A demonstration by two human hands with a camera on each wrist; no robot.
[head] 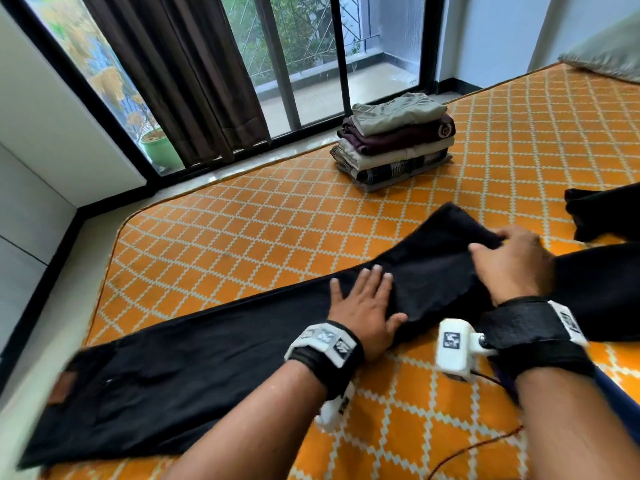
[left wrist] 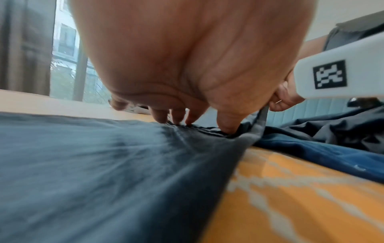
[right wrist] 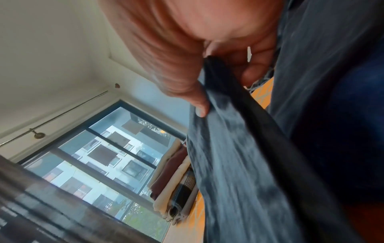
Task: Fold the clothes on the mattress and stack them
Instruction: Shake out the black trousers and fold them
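1. The step in hand, as I judge it, is the folding of a pair of black trousers (head: 214, 351), which lies stretched across the orange patterned mattress (head: 242, 230), with the waist end at the near left

2. The left hand (head: 363, 317) lies flat on the middle of the trousers, fingers straight and spread, and presses the cloth down at what seems the fold line

3. The right hand (head: 512, 265) has its grip clamped on the leg end of the trousers; the right wrist view shows the thumb and fingers (right wrist: 199, 102) pinching the hem, which is lifted from the mattress

4. The next move probably needs the right hand to carry the leg end over the left hand toward the waist, with the edges kept in line

5. A stack of folded clothes (head: 394, 140) stands well apart near the window; another dark garment (head: 602, 209) lies at the right, not yet folded

6. A brown patch (head: 62, 388) sits at the waistband, but its writing is too blurred to read; the wrist bands (head: 329, 341) carry only black-and-white square markers, no words
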